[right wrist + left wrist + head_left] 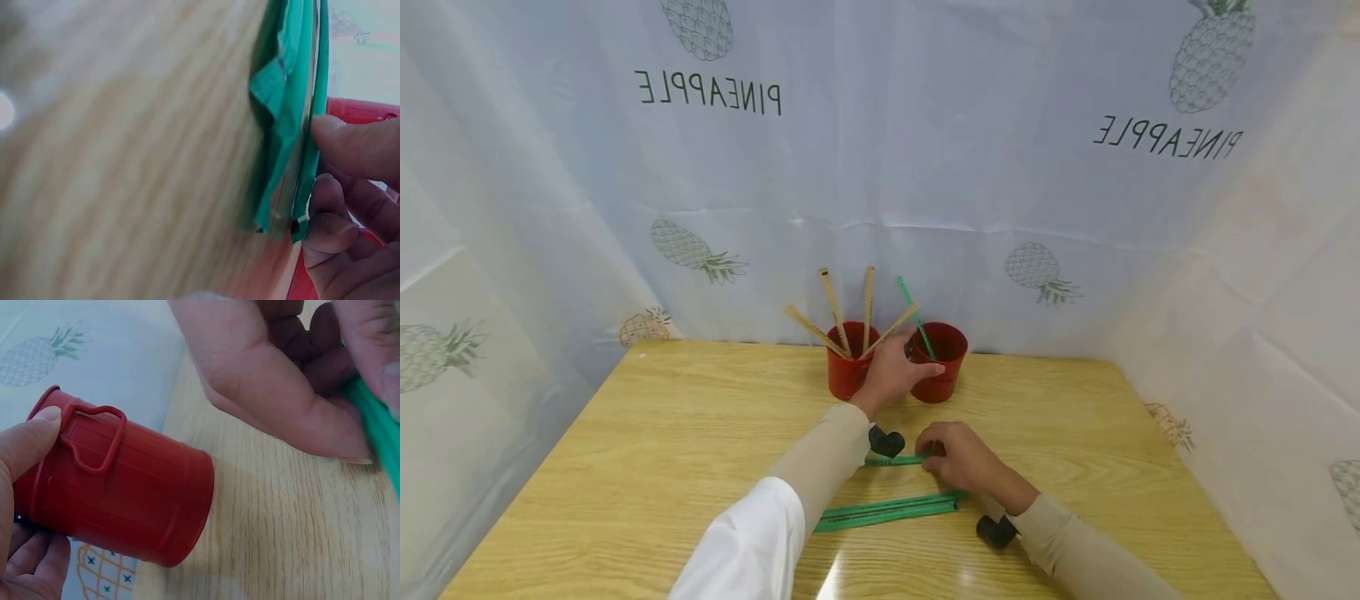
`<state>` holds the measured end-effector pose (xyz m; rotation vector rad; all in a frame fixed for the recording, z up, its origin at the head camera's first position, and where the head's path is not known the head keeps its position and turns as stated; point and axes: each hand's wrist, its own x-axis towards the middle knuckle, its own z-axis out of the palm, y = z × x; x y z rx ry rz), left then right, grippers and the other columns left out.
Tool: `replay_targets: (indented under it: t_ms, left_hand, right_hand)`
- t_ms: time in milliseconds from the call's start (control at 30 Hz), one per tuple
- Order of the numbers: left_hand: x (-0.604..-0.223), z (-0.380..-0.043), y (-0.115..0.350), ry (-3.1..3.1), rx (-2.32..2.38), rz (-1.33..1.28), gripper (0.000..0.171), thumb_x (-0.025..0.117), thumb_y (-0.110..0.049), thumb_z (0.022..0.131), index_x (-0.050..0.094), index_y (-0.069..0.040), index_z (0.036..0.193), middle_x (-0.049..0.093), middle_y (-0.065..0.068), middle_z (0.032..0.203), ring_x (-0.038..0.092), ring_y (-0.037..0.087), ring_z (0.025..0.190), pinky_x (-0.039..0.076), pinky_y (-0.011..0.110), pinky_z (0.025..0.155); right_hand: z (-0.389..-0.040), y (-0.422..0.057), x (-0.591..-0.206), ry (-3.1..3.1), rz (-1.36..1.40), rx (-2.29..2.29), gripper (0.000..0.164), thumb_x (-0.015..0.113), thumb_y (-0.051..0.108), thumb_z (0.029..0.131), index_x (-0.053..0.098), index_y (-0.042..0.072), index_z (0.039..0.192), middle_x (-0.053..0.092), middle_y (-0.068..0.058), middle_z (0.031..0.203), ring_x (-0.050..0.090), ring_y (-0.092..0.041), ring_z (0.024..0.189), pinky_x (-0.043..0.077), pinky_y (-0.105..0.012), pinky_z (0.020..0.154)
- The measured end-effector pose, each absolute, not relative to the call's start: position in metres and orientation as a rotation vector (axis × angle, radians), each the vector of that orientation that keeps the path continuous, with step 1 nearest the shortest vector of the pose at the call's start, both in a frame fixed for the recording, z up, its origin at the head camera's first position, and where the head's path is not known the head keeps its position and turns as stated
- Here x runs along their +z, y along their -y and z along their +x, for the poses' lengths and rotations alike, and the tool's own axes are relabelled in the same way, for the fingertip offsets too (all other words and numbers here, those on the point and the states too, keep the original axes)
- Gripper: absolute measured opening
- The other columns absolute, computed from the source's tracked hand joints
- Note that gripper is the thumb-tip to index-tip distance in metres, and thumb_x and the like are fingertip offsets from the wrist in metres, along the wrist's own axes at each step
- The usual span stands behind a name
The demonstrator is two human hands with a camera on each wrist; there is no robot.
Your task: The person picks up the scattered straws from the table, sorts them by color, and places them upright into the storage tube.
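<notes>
My left hand (891,371) holds the right-hand red bucket-shaped cup (946,340) by its rim, thumb near the wire handle (115,440) and fingers on the other side. One slim green stick packet (912,312) leans in that cup. Nearer the front, my right hand (966,458) pinches another slim green stick packet (310,181) by one end, between thumb and fingers. Further green stick packets (887,512) lie side by side on the table in front of it. My left forearm hides part of them.
A second red cup (842,379) stands just left of the held one, with several tan stick packets (832,302) fanned out in it. Both cups are near the back edge of the wooden table (700,433), before a pineapple-print cloth (880,167).
</notes>
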<state>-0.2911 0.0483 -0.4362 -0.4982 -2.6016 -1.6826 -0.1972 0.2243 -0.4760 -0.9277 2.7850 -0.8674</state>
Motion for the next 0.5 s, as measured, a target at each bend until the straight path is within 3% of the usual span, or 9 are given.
replay_targets:
  t_ms: [200,367,500]
  left_hand:
    - [-0.436,-0.290,-0.049,2.597,-1.690,-0.501,0.089,0.083,-0.034,0.089,0.038,-0.006,0.161,0.054,0.012,0.157,0.056,0.032,0.140,0.051,0.048,0.114]
    - [-0.436,-0.290,-0.050,2.596,-1.666,-0.525,0.090,0.083,-0.035,0.090,0.038,-0.004,0.161,0.055,0.013,0.156,0.057,0.032,0.139,0.052,0.048,0.114]
    - [-0.434,-0.289,-0.049,2.592,-1.648,-0.526,0.089,0.084,-0.034,0.089,0.039,-0.004,0.160,0.056,0.014,0.155,0.059,0.032,0.138,0.053,0.047,0.113]
  right_hand:
    - [-0.203,-0.225,-0.476,-2.761,-0.998,-0.758,0.012,0.077,0.004,0.090,0.077,0.015,0.094,0.072,0.004,0.090,0.059,-0.002,0.079,0.054,-0.023,0.073]
    - [-0.197,-0.221,-0.468,-2.803,-1.214,-0.191,0.015,0.078,0.001,0.089,0.071,0.014,0.092,0.066,0.005,0.086,0.057,-0.007,0.078,0.056,-0.024,0.074]
    - [-0.185,-0.217,-0.459,-2.787,-1.318,0.263,0.023,0.084,0.005,0.085,0.069,0.012,0.101,0.064,0.001,0.090,0.058,-0.011,0.081,0.057,-0.024,0.075]
